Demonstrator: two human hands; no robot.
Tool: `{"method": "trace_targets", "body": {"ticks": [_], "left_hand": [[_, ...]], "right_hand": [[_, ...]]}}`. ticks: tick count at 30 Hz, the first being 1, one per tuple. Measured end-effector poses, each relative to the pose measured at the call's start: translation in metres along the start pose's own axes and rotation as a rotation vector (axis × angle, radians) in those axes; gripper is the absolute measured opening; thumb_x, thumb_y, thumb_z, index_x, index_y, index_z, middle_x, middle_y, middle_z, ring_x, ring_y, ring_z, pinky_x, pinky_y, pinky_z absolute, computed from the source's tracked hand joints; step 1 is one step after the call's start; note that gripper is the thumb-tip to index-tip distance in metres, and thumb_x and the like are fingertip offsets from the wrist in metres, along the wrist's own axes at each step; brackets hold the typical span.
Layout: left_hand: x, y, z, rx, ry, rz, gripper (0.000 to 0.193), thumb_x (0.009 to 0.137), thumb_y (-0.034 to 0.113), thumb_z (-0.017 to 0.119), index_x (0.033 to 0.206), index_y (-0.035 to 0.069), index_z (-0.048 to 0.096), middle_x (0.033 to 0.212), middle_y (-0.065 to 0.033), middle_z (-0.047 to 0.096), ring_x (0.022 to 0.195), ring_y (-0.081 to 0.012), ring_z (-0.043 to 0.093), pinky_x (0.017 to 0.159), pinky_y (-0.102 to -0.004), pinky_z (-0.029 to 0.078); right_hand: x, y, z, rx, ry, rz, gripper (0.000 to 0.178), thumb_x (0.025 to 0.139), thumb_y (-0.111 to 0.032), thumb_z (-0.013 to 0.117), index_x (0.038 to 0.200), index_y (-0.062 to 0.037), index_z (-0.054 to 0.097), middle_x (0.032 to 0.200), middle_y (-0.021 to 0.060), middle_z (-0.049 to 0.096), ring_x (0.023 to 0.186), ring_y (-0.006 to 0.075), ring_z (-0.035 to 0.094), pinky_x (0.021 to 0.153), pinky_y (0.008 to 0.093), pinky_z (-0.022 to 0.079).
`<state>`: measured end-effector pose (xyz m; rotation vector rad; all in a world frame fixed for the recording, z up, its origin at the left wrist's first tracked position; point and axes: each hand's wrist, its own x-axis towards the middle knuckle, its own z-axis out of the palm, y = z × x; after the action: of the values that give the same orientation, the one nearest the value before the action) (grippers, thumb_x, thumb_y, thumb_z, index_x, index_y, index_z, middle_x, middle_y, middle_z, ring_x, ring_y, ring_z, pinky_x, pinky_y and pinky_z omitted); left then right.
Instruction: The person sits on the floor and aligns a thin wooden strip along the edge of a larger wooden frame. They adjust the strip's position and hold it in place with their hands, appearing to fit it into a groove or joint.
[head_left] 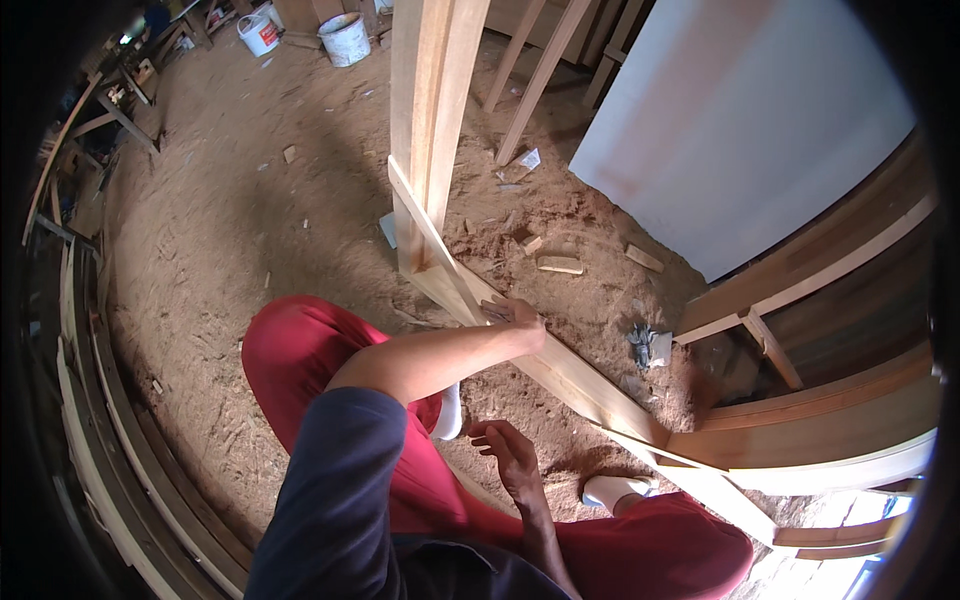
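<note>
A pale wooden frame stands on the dirt floor, with an upright post [425, 120] and a long bottom board [590, 385] running toward the lower right. A thin wooden slat [435, 240] slants from the post down to that board. My left hand [518, 322] reaches across to the slat's lower end, its fingers closed over the wood there; part of the grip is hidden. Close to my body, between my knees, my right hand [512, 462] hangs with loosely bent fingers apart and nothing in them.
Wood offcuts [560, 265] and a crumpled dark scrap [640, 345] lie beyond the board. A large white panel [740, 130] leans at the right, above curved-looking timber frames [820, 430]. Long planks [110, 420] line the left. Two buckets [344, 40] stand far back.
</note>
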<state>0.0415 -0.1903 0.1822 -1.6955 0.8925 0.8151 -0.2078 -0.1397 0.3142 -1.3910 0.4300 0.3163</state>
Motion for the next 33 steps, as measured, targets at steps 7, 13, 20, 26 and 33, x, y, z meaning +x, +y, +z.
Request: {"method": "trace_targets", "body": {"ticks": [7,13,20,26,33], "left_hand": [[0.086,-0.044,0.071,-0.101,-0.421,0.003,0.058,0.108,0.046,0.051,0.158,0.016,0.048,0.165,-0.0080,0.045,0.149,-0.0273,0.048,0.124,-0.0474,0.040],[0.048,-0.038,0.042,-0.296,0.033,0.152,0.043,0.102,0.036,0.059,0.140,0.016,0.059,0.143,-0.0070,0.057,0.129,-0.0253,0.058,0.109,-0.0415,0.048],[0.076,-0.050,0.046,-0.450,0.162,-0.013,0.020,0.091,0.019,0.070,0.106,0.014,0.083,0.102,-0.0079,0.080,0.095,-0.0271,0.076,0.083,-0.0416,0.063],[0.063,-0.023,0.041,-0.573,0.402,0.150,0.024,0.094,0.022,0.069,0.115,0.012,0.078,0.116,-0.0112,0.076,0.110,-0.0239,0.072,0.097,-0.0368,0.057],[0.059,-0.026,0.010,-1.247,0.179,-0.104,0.040,0.097,0.030,0.074,0.132,0.010,0.072,0.132,-0.0102,0.072,0.116,-0.0233,0.070,0.105,-0.0342,0.054]], "right_hand": [[0.012,-0.006,0.036,0.025,-0.150,-0.045,0.032,0.112,-0.028,0.054,0.120,-0.0015,0.070,0.114,0.0082,0.074,0.105,0.0188,0.070,0.093,0.0344,0.054],[0.006,0.005,0.008,-0.004,-0.045,-0.009,0.032,0.112,-0.028,0.054,0.121,-0.0015,0.070,0.114,0.0086,0.074,0.105,0.0191,0.070,0.093,0.0343,0.054],[0.003,0.004,0.008,0.032,-0.034,-0.007,0.032,0.112,-0.028,0.054,0.121,-0.0018,0.070,0.114,0.0085,0.074,0.105,0.0182,0.070,0.093,0.0340,0.054],[-0.001,0.006,-0.005,0.000,0.010,0.005,0.032,0.112,-0.029,0.054,0.120,-0.0021,0.070,0.113,0.0081,0.074,0.105,0.0184,0.070,0.093,0.0341,0.054],[-0.004,0.005,-0.010,-0.003,0.036,0.008,0.032,0.112,-0.029,0.054,0.120,-0.0021,0.070,0.114,0.0083,0.074,0.105,0.0185,0.070,0.092,0.0340,0.054]]}}
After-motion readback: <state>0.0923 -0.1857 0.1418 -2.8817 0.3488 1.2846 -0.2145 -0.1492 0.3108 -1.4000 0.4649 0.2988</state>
